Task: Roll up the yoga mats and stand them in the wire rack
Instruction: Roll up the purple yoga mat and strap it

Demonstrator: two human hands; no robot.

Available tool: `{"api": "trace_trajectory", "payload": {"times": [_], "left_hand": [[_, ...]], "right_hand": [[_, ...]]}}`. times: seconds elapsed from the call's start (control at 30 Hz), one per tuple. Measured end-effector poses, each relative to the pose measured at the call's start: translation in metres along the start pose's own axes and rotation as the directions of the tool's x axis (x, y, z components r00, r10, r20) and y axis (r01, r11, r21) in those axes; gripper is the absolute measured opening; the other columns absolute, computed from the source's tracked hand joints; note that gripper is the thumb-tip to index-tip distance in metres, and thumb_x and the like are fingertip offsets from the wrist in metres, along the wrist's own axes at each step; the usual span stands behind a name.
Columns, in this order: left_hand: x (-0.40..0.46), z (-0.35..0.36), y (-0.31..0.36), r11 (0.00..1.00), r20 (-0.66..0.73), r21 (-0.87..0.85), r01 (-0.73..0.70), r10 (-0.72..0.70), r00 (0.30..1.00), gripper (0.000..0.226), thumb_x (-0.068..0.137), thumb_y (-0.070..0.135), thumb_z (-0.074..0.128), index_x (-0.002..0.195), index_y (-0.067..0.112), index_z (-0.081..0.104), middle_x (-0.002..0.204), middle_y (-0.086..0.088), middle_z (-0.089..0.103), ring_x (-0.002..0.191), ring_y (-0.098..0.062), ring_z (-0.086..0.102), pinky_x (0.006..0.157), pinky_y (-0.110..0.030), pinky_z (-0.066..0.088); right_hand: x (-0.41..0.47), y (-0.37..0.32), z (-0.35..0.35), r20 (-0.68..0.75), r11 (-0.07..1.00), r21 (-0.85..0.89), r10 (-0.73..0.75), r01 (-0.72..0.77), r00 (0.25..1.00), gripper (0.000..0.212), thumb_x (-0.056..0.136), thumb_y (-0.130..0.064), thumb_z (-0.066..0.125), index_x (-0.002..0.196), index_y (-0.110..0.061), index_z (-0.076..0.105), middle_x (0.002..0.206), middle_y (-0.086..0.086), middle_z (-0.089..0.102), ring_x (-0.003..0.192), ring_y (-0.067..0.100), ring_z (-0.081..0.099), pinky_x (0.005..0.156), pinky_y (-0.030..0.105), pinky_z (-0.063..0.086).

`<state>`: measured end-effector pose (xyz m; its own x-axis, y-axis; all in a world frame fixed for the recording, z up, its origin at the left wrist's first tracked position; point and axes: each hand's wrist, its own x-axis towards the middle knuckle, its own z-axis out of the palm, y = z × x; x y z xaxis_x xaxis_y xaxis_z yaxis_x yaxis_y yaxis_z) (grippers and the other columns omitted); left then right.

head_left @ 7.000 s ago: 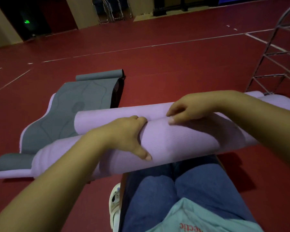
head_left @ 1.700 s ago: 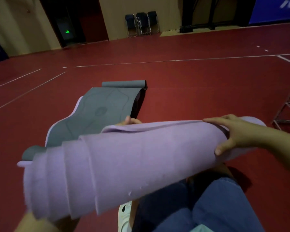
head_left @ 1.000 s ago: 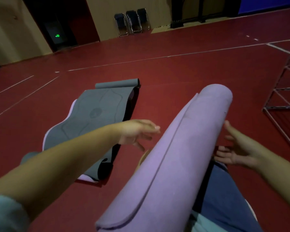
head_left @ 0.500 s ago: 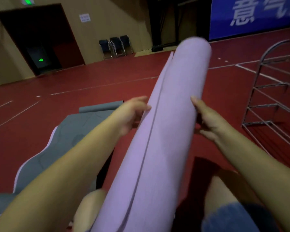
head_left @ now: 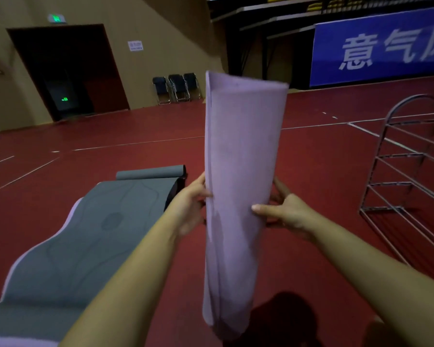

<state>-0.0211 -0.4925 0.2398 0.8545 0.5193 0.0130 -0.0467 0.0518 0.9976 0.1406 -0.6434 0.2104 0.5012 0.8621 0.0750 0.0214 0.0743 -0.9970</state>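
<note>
Head view: the left hand [head_left: 189, 209] and right hand [head_left: 287, 215] curl their fingers around the upright rolled lilac foam yoga mat [head_left: 238, 196] at mid-height. Firm, even pressure should stop its loose edge unrolling while it is carried to the grey wire rack [head_left: 409, 176] on the right.

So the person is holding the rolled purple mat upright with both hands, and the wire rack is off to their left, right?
Not quite. The head view shows both hands, left and right, holding the rolled purple mat upright, but the wire rack stands to the person's right, not their left.
</note>
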Motion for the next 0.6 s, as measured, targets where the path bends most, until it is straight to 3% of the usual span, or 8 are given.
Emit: {"api": "trace_trajectory", "payload": {"times": [0.1,0.2,0.3,0.37,0.43,0.5,0.6], "left_hand": [[-0.003,-0.005,-0.021,0.987,-0.083,-0.149,0.067,-0.080,0.993,0.042,0.080,0.037,0.051,0.120,0.033,0.063,0.101,0.004,0.063,0.097,-0.024,0.049,0.079,-0.043,0.040],[0.001,-0.009,-0.033,0.977,-0.195,-0.158,0.145,-0.175,0.965,0.059,0.078,0.075,0.039,0.122,0.041,0.059,0.119,-0.004,0.060,0.112,-0.027,0.054,0.083,-0.050,0.046],[0.006,-0.007,-0.025,0.974,-0.225,-0.002,0.225,-0.219,0.949,0.088,0.056,0.094,0.041,0.122,0.038,0.060,0.116,-0.001,0.063,0.110,-0.023,0.057,0.090,-0.057,0.042],[0.007,-0.007,-0.019,0.982,-0.186,0.088,0.168,-0.149,0.971,0.083,0.056,0.089,0.050,0.121,0.039,0.058,0.115,0.005,0.064,0.113,-0.021,0.056,0.096,-0.061,0.037],[0.008,-0.005,-0.015,0.996,-0.197,0.083,0.027,-0.010,0.980,0.056,0.070,0.071,0.060,0.109,0.031,0.061,0.116,0.004,0.066,0.111,-0.020,0.060,0.094,-0.058,0.045],[0.007,-0.003,-0.014,0.995,-0.265,0.065,-0.071,0.086,0.960,0.046,0.075,0.060,0.066,0.102,0.023,0.060,0.110,0.001,0.068,0.105,-0.020,0.062,0.087,-0.047,0.052],[0.005,-0.008,-0.025,0.960,-0.258,0.185,-0.209,0.253,0.933,0.052,0.074,0.055,0.068,0.120,0.034,0.052,0.114,0.009,0.065,0.106,-0.011,0.063,0.083,-0.032,0.053]], "right_hand": [[-0.006,0.022,0.007,-0.002,0.995,-0.001,0.103,-0.103,0.995,0.069,0.073,-0.026,0.073,0.133,-0.041,0.042,0.118,-0.012,0.064,0.104,0.013,0.061,0.057,0.034,0.053],[-0.006,0.033,0.014,0.014,0.982,0.090,0.163,-0.164,0.987,0.070,0.069,-0.043,0.064,0.135,-0.041,0.042,0.121,-0.016,0.061,0.111,0.015,0.057,0.067,0.043,0.053],[-0.006,0.017,0.014,-0.007,0.963,0.201,0.184,-0.179,0.983,0.055,0.068,-0.055,0.050,0.117,-0.031,0.058,0.101,-0.022,0.066,0.100,0.008,0.058,0.068,0.044,0.050],[-0.004,0.000,0.012,-0.049,0.953,0.275,0.150,-0.131,0.988,0.056,0.066,-0.060,0.042,0.107,-0.027,0.061,0.091,-0.023,0.069,0.096,0.007,0.057,0.066,0.043,0.049],[-0.003,-0.024,0.011,-0.101,0.961,0.274,0.075,-0.044,0.992,0.052,0.068,-0.058,0.043,0.105,-0.027,0.062,0.089,-0.022,0.070,0.096,0.007,0.059,0.065,0.041,0.050],[-0.001,-0.043,0.010,-0.105,0.968,0.252,0.015,0.012,0.994,0.049,0.069,-0.059,0.044,0.105,-0.032,0.063,0.099,-0.018,0.070,0.101,0.009,0.060,0.072,0.048,0.051],[0.009,-0.066,0.008,-0.086,0.978,0.205,0.058,-0.039,0.995,0.062,0.065,-0.072,0.043,0.114,-0.039,0.063,0.126,-0.007,0.060,0.117,0.019,0.053,0.089,0.065,0.041]]}}
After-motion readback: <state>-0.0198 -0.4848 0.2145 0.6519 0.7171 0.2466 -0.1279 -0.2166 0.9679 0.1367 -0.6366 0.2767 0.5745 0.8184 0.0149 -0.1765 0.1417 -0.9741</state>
